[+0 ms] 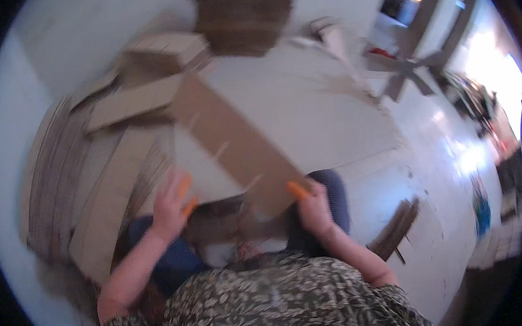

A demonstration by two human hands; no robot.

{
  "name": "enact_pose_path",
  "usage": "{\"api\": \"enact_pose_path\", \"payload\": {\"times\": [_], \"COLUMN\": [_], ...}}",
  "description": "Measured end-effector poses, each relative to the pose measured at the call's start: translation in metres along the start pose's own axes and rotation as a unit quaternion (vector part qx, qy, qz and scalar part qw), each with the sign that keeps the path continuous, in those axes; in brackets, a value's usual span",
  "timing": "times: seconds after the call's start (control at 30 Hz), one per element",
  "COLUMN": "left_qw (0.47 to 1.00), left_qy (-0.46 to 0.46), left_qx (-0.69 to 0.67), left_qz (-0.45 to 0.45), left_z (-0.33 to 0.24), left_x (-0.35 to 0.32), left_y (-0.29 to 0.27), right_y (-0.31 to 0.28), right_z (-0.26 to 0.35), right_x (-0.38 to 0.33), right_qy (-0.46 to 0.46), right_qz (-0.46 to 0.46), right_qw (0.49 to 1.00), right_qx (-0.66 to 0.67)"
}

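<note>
Your right grip (316, 210) holds the strip (233, 142) by its near end, probably to steady it. Your left grip (169, 205) is spread, seemingly empty, near the left boards (111, 199).

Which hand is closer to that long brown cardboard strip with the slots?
Right. The right hand grips the cardboard strip at its near end, on the right edge; the left hand is off to its left, not touching it.
</note>
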State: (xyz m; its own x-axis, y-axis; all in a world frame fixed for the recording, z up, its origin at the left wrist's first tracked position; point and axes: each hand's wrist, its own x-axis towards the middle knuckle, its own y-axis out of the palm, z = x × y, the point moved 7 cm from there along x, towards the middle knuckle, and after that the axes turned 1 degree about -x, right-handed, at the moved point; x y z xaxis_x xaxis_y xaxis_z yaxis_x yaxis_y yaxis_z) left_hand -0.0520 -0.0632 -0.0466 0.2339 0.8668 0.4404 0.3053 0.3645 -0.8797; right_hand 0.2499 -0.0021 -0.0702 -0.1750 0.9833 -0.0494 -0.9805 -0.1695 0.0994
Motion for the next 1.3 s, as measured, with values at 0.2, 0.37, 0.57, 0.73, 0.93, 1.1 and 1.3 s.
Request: {"api": "enact_pose_path", "payload": {"times": [0.2,0.37,0.57,0.73,0.93,1.1,1.3], "left_qw": [0.897,0.901,0.896,0.87,0.873,0.873,0.819], "left_qy": [-0.392,-0.36,-0.377,-0.471,-0.437,-0.369,-0.27], "left_qx": [0.173,0.202,0.202,-0.066,-0.195,-0.271,-0.424], "left_qz": [0.106,0.136,0.123,0.131,0.093,0.168,0.278], "left_z": [0.148,0.182,0.212,0.221,0.175,0.065,-0.042], "left_x": [-0.058,-0.059,-0.05,-0.042,0.0,0.056,0.075], "left_y": [-0.036,-0.032,-0.029,-0.036,-0.039,-0.04,-0.01], "right_y": [-0.003,0.003,-0.013,-0.003,0.013,0.041,0.041], "right_z": [-0.007,0.004,0.0,0.026,0.045,0.075,0.067], "right_x": [-0.001,-0.002,0.001,-0.002,0.002,0.008,0.028], "right_qy": [-0.092,-0.107,-0.165,-0.184,-0.212,-0.273,-0.268], "right_qz": [0.044,0.071,0.037,0.04,0.042,0.027,0.015], "right_qw": [0.984,0.969,0.944,0.947,0.944,0.942,0.93], "right_qx": [-0.149,-0.212,-0.284,-0.262,-0.251,-0.191,-0.252]}}
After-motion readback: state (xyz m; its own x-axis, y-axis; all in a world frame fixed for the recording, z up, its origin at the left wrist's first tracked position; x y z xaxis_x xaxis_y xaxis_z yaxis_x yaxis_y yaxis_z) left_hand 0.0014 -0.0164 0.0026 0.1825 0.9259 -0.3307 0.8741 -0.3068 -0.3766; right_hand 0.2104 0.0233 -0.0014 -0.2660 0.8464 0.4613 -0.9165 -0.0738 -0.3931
